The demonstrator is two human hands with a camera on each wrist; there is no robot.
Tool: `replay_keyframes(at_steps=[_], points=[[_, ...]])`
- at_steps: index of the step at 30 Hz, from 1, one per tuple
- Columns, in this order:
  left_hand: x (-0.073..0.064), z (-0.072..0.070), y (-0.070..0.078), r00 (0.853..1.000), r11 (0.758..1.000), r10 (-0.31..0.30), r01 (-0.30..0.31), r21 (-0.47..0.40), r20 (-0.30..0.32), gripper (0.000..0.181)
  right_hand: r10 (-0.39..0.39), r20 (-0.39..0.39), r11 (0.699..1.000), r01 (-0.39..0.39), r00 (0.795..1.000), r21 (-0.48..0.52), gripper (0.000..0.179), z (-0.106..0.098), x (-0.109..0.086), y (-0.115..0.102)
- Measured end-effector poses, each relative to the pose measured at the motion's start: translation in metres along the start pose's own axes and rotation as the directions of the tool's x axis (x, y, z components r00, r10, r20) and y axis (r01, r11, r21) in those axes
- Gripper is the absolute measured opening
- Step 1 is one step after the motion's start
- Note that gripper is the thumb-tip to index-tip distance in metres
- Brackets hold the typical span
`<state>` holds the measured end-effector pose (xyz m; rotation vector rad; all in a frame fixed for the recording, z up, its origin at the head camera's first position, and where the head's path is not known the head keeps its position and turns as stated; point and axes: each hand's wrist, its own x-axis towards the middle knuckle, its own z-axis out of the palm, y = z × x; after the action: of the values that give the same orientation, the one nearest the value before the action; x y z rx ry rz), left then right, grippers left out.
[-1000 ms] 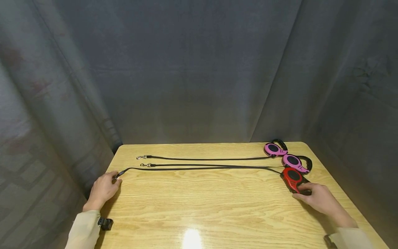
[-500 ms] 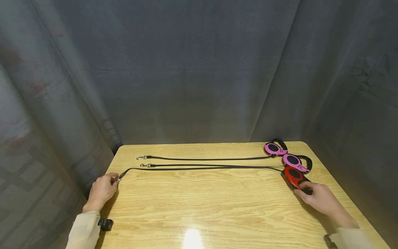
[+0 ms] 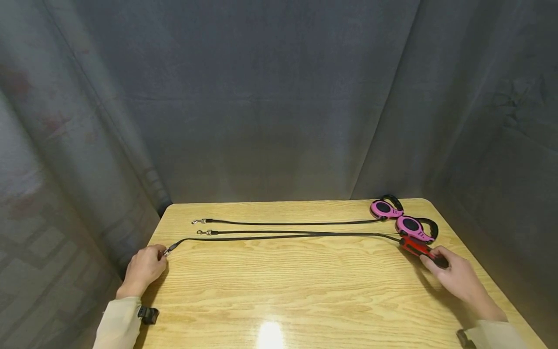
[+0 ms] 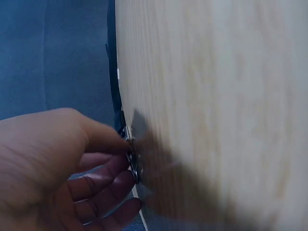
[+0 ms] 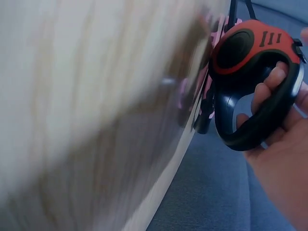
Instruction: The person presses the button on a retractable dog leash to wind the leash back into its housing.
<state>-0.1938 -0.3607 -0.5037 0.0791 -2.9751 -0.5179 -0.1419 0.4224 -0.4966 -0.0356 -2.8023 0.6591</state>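
In the head view, my right hand [image 3: 457, 275] grips the black handle of a red and black retractable dog leash [image 3: 412, 245] at the table's right side. The right wrist view shows fingers curled through the loop handle [image 5: 269, 118], the red casing [image 5: 276, 39] standing on edge. From it a black strap [image 3: 279, 237] runs left across the table to a metal snap clip [image 3: 167, 252]. My left hand [image 3: 145, 269] pinches that clip between thumb and fingers near the left edge. In the left wrist view, the clip [image 4: 134, 167] lies partly hidden by the fingertips.
Two pink retractable leashes [image 3: 382, 208] lie at the back right, the nearer pink leash [image 3: 410, 225] close behind the red one. Their straps stretch left to metal clips [image 3: 203, 232]. Grey curtains [image 3: 279, 121] surround the wooden table [image 3: 279, 286].
My right hand has tipped the red leash from lying flat onto its edge and shifted slightly right. The clip has moved slightly towards me in my left hand.
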Motion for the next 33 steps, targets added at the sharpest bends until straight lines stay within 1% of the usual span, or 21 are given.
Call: replay_keyframes(at_steps=[3,6,8,13,17,22,25,27,30,33], points=[[0.000,0.001,0.001,1.000,1.000,0.013,-0.013,0.010,0.007,0.024,0.023,0.000,1.000,-0.023,1.000,0.004,0.032,-0.001,-0.001,-0.002],[0.000,0.002,0.002,1.000,1.000,0.020,-0.020,0.017,0.004,0.029,0.030,-0.016,1.000,-0.030,0.999,-0.004,0.033,0.000,-0.002,-0.002],[0.001,0.003,0.003,1.000,1.000,0.016,-0.016,0.020,0.005,0.025,0.028,-0.033,1.000,-0.028,0.999,0.000,0.032,0.001,-0.002,-0.002],[0.001,0.003,0.002,0.999,0.999,-0.025,0.025,0.022,0.022,0.013,0.019,-0.073,0.999,-0.017,0.997,0.029,0.031,0.003,-0.002,0.000],[0.001,0.002,0.000,0.998,0.999,-0.046,0.045,0.026,0.035,0.011,0.008,-0.105,0.998,-0.001,0.994,0.068,0.028,0.003,0.000,0.001],[-0.002,-0.002,-0.004,0.999,0.998,-0.046,0.045,0.037,0.024,0.012,-0.002,-0.147,0.992,0.020,0.989,0.125,0.026,0.002,0.002,0.004],[-0.002,-0.005,-0.006,0.999,0.999,-0.039,0.039,0.026,0.003,0.014,0.002,-0.169,0.989,0.023,0.986,0.148,0.024,0.000,0.003,0.007],[-0.003,-0.006,-0.007,0.999,1.000,-0.029,0.029,0.012,-0.025,0.015,0.011,-0.180,0.986,0.019,0.984,0.164,0.022,-0.003,0.004,0.007],[-0.004,-0.007,-0.009,0.995,1.000,-0.007,0.006,-0.011,-0.096,0.018,0.033,-0.178,0.980,0.004,0.983,0.201,0.020,-0.006,0.004,0.008],[-0.005,-0.008,-0.008,0.986,0.999,-0.025,0.022,-0.024,-0.162,0.021,0.055,-0.181,0.972,-0.011,0.982,0.236,0.020,-0.010,0.003,0.006]])
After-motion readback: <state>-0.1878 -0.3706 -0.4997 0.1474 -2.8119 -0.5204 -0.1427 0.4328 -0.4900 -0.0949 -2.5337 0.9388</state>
